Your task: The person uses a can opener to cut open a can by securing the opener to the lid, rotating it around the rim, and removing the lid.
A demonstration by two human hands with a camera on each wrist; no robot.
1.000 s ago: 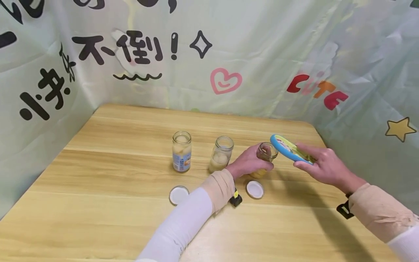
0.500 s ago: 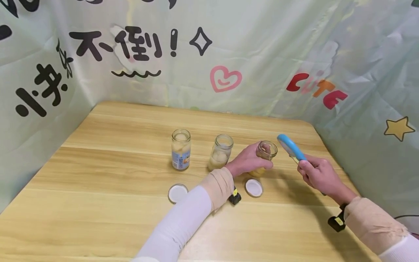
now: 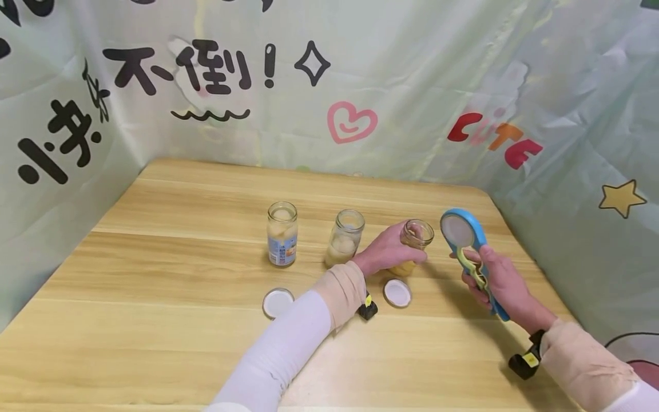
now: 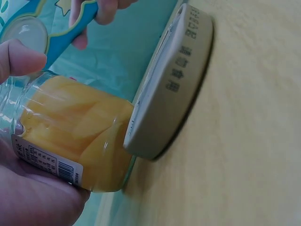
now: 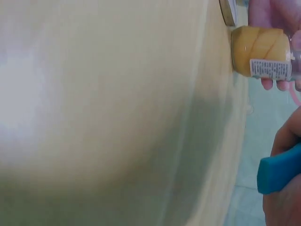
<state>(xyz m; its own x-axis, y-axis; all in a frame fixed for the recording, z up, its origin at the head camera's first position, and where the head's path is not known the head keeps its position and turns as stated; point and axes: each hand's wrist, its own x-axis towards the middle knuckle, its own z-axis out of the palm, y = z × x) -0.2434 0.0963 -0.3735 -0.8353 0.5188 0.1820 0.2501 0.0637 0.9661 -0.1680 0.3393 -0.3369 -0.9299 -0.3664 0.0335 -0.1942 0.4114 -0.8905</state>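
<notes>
My left hand [image 3: 383, 252] grips a lidless glass jar [image 3: 418, 232] round its upper part. Yellow fruit pieces fill its lower part in the left wrist view, with a white barcode label on the side. The jar's base is down at the tabletop. To the right, my right hand [image 3: 507, 286] holds a blue and yellow-green jar opener [image 3: 479, 232] by its handle, raised over the table and apart from the jar. A pale round disc shows on the opener's head. One metal lid [image 3: 397, 293] lies with its white inside up, just in front of the held jar.
Two more open jars with pale fruit stand to the left: a plain one [image 3: 344, 243] by my left wrist and a blue-labelled one [image 3: 282, 246] farther off. Another lid [image 3: 278, 302] lies beside my left sleeve. Printed cloth [image 3: 412, 114] walls the wooden table [image 3: 170, 257].
My right hand has drawn back to the right, away from the jar, and turned the opener so its disc faces me. My left hand stays on the jar.
</notes>
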